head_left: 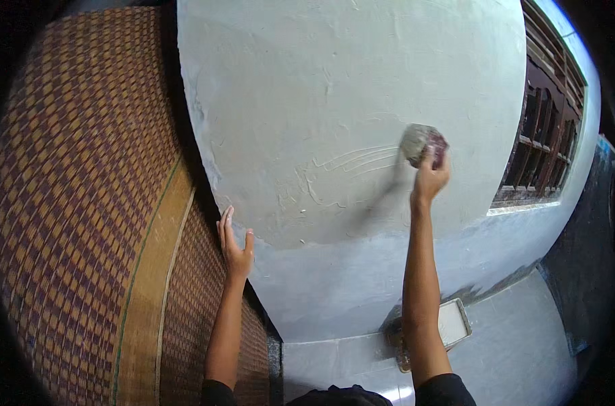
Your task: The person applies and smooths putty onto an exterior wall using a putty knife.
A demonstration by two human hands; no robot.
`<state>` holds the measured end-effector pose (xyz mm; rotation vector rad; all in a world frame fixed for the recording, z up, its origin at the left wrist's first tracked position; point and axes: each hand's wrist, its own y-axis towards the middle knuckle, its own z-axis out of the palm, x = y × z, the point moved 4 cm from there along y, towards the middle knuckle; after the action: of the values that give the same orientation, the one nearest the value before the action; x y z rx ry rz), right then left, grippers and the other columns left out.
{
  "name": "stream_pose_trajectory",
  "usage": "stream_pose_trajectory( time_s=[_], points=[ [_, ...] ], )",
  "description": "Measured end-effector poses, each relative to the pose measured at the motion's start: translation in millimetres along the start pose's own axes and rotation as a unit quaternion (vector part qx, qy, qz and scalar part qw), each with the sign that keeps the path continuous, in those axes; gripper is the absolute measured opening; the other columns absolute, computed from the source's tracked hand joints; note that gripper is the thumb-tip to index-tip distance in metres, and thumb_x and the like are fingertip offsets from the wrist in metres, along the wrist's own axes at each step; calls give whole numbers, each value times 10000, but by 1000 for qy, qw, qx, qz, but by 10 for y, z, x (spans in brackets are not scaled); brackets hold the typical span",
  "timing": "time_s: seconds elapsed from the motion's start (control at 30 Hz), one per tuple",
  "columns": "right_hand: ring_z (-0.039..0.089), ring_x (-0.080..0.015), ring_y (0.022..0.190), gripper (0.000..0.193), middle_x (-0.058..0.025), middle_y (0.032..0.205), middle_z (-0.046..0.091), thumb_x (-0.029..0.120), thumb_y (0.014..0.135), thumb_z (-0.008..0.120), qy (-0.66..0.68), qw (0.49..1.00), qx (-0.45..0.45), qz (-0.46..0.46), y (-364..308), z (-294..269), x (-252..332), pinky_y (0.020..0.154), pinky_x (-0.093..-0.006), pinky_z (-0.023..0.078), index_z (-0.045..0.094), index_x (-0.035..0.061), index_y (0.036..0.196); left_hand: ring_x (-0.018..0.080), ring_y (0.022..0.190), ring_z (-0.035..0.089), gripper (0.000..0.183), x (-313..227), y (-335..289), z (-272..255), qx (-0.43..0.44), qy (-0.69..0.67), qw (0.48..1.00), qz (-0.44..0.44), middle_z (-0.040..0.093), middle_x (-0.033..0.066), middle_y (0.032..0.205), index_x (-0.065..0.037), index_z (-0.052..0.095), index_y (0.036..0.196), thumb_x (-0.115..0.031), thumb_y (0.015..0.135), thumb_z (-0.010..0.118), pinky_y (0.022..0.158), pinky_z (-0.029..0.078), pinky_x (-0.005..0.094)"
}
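Observation:
Wet-looking pale grey plaster covers the wall (pixel 287 88) in front of me, with curved streaks and small lumps across its middle. My right hand (pixel 432 177) reaches up and is closed on a wadded, plaster-smeared rag (pixel 416 143), grey with a maroon part. The rag is at the wall's surface, at the right end of the streaks, and its edges are slightly blurred. Lower left, my left hand (pixel 236 247) lies against the wall's left edge, fingers spread, holding nothing.
A brown-and-tan woven mat panel (pixel 84 149) stands along the left, past a dark gap. At the right is a window (pixel 541 128) with dark frames. Below, a rectangular container (pixel 454 323) with pale contents sits on the grey tiled floor (pixel 510 338), partly behind my right forearm.

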<state>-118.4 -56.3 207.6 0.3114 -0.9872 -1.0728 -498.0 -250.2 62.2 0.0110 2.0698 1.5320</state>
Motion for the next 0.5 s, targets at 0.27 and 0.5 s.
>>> stream_pose_trajectory(
  time_s=[0.27,0.5],
  points=[
    [661,-233,797,281,-164,878,698,185,899,669,-163,918,354,-80,-1251,921,158,740,-351,514,653,-48,1055,339,1347,376,603,-225,224,148,4,-24,1000,17,415,178,1435,16,370,1414,-100,864,589,1140,275,457],
    [664,-186,856,264,-125,1004,688,114,947,602,-18,1000,-23,3,26,-383,-380,768,-316,549,631,-33,1164,344,1343,378,598,-321,239,145,11,-27,999,31,413,183,1436,18,377,1408,-103,860,583,1136,280,454]
  ],
)
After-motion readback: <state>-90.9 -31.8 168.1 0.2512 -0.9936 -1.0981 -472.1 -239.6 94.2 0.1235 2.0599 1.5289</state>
